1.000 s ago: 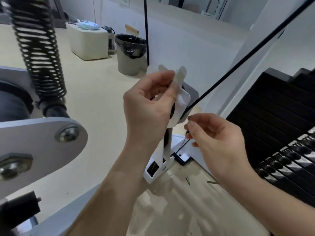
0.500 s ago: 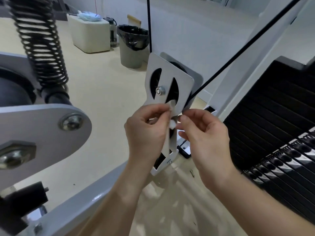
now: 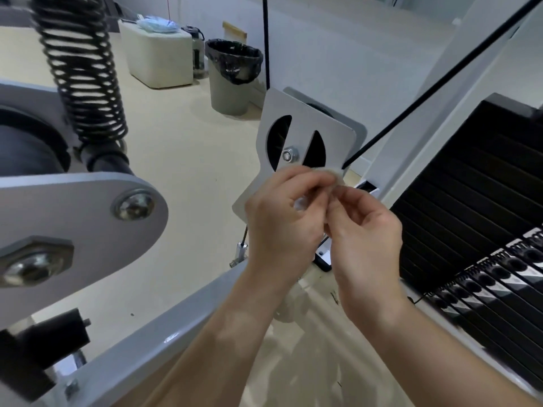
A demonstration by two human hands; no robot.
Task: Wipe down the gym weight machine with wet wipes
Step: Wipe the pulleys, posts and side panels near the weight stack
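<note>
1. Your wet wipe point(image 3: 336, 175) is a small, crumpled white wad. It is pinched between the fingertips of your left grip point(image 3: 282, 218) and right grip point(image 3: 367, 230), and only scraps of it show.
2. It sits at the lower edge of the pulley bracket point(image 3: 332, 133); you cannot tell whether they touch.
3. The bracket is a pale grey plate, slightly tilted, with two curved cutouts and a bolt point(image 3: 289, 155) at its middle.
4. A taut black cable point(image 3: 440, 83) rises from the bracket's right side.
5. The weight stack point(image 3: 470, 186) of black plates stands to the bracket's right.
</note>
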